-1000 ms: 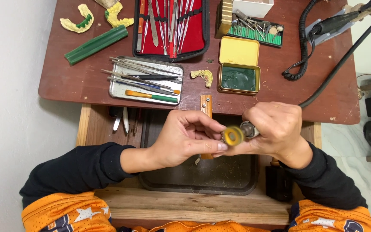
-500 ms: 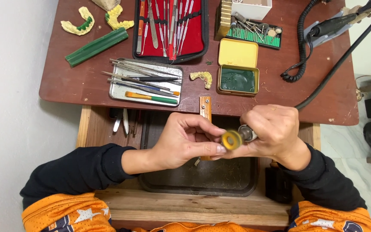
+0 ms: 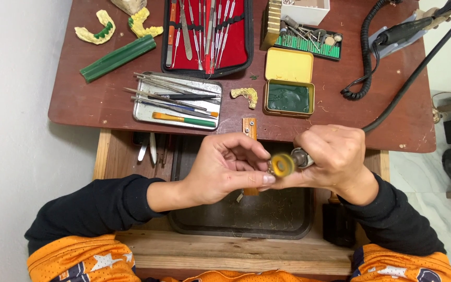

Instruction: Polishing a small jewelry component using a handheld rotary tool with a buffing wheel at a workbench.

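A: Between the two hands, over the dark tray, sits a small yellow wheel. It is mounted on the metal nose of a handpiece.

B: Who holds what?

A: Right hand is wrapped around the handpiece, grip pressed tight on its body. A thick black cable runs from it up to the right, across the table. Left hand has thumb and fingertips pinched together right at the wheel's edge. A small piece seems to be held there against the wheel, too hidden to name.

B: Under the hands?

A: A short wooden peg juts out from the table edge, running beneath the fingers. A few tools hang in the gap at the left of the tray.

B: Farther out?

A: Just above, an open yellow tin holding green wax, and a pale dental cast beside it. Left of that, a metal tray of long instruments. Behind it, an open red-lined case of steel tools. Far left: a green bar and two yellow jaw casts. Top right: a green block of burs, and a second handpiece resting on its stand with a coiled cord.
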